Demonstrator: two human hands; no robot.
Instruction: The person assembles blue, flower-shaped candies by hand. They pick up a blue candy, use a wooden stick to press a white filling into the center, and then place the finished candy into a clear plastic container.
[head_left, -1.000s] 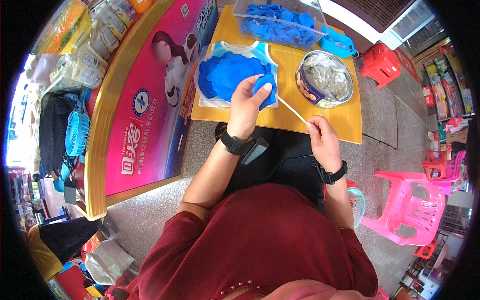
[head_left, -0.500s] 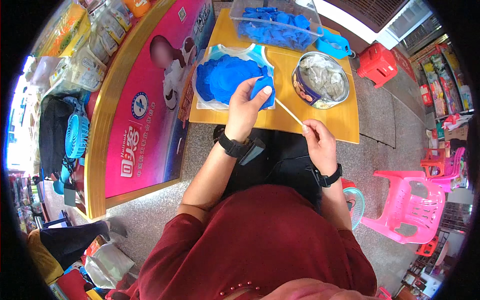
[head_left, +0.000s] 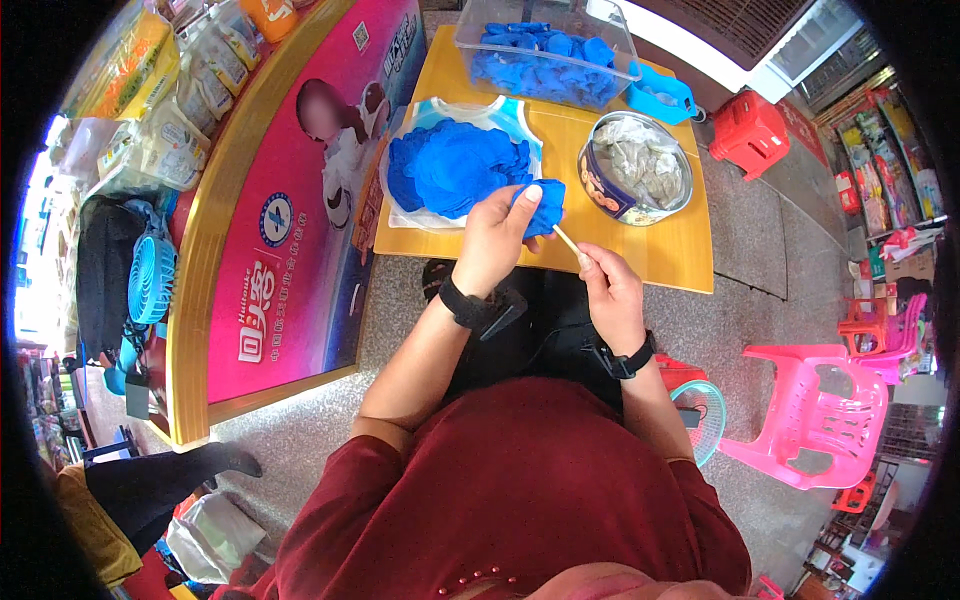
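Observation:
My left hand [head_left: 495,238] grips a small blue piece [head_left: 541,207] above the near edge of the yellow table [head_left: 660,255]. My right hand [head_left: 608,288] pinches a thin wooden stick [head_left: 566,240] whose far tip meets the blue piece. Just beyond lies a pile of the same blue pieces [head_left: 452,165] on a white and blue cloth [head_left: 505,118]. A round tin [head_left: 636,166] lined with a clear bag stands to the right of the pile. Both wrists wear black watches.
A clear plastic box [head_left: 545,45] of blue pieces and a blue lid [head_left: 662,95] sit at the table's far side. A pink counter front [head_left: 290,220] runs along the left. A pink plastic chair [head_left: 825,415] and a red stool [head_left: 748,130] stand on the right.
Both hands have drawn back from the blue pile toward my body, the left one carrying a blue piece, the right one bringing the stick closer to it.

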